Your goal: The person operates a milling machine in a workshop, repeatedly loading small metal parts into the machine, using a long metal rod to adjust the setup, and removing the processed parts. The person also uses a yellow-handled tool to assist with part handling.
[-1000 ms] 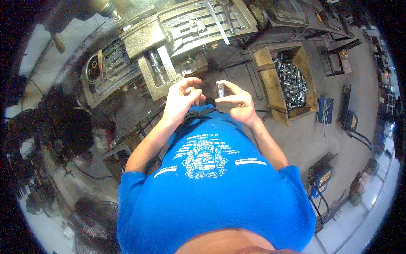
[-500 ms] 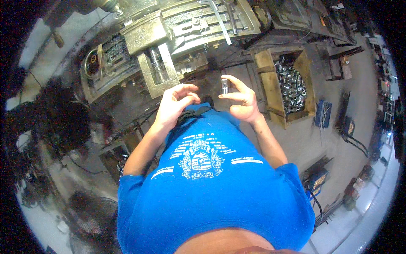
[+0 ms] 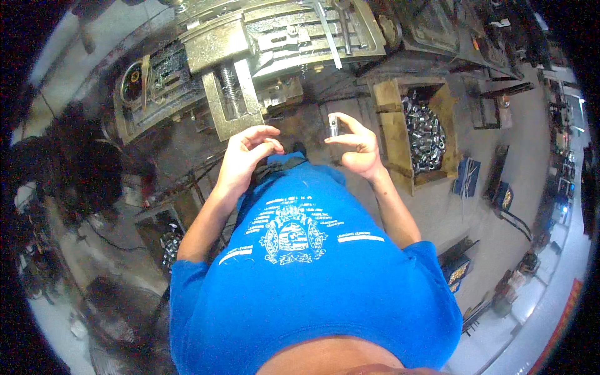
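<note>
Fingers (image 3: 352, 124) of our right hand (image 3: 363, 154) pinch a metal piece (image 3: 333, 127); whether our curled left hand (image 3: 240, 160) holds anything, we cannot tell. Far left we face a machine (image 3: 215, 47), right a wooden crate (image 3: 392, 132); the piece lies lengthwise between far and near fingertips.

A head-worn fisheye looks down over the near shirt (image 3: 315, 297) to left hand (image 3: 241, 155) and right hand (image 3: 364, 154)

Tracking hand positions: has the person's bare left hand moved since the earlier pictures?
Yes, the left hand has moved left, judged against the rectangular, greyish metal machine frame.
</note>
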Available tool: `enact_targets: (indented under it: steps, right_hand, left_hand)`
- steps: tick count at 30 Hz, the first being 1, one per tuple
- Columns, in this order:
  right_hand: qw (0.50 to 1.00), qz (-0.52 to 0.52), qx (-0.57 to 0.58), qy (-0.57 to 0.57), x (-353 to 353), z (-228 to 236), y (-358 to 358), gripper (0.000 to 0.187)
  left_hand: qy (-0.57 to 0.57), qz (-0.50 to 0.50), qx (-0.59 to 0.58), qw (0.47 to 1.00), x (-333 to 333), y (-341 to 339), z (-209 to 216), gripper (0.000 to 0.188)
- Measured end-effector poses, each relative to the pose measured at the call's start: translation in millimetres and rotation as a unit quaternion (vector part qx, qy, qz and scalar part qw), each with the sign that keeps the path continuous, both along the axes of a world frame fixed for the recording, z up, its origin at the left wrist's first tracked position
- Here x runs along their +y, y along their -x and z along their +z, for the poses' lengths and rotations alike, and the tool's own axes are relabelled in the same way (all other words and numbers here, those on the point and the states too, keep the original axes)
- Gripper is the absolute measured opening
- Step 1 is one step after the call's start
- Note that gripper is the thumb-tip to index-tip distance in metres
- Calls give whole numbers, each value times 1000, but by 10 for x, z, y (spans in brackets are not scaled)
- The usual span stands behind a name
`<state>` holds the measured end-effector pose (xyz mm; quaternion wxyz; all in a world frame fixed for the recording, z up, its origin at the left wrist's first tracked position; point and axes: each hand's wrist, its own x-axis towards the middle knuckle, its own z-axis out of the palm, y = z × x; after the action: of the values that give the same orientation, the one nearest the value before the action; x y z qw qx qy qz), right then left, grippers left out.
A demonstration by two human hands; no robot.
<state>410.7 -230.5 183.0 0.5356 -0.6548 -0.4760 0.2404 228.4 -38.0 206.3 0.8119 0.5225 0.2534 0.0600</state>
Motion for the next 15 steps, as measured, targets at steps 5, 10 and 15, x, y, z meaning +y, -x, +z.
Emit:
enact_targets:
  steps: [5,10,15]
  right_hand:
    - [999,-6,-14,36,-33,47,-34,42]
    - [982,-23,-148,112,-79,87,-128,43]
    - [965,-205,-43,160,-1369,-776,-1134,26]
  left_hand:
    - [-12,36,-2,999,74,162,-21,24]
    - [1,127,28,992,155,653,22,25]
    - [-17,286,17,958,395,1614,-120,27]
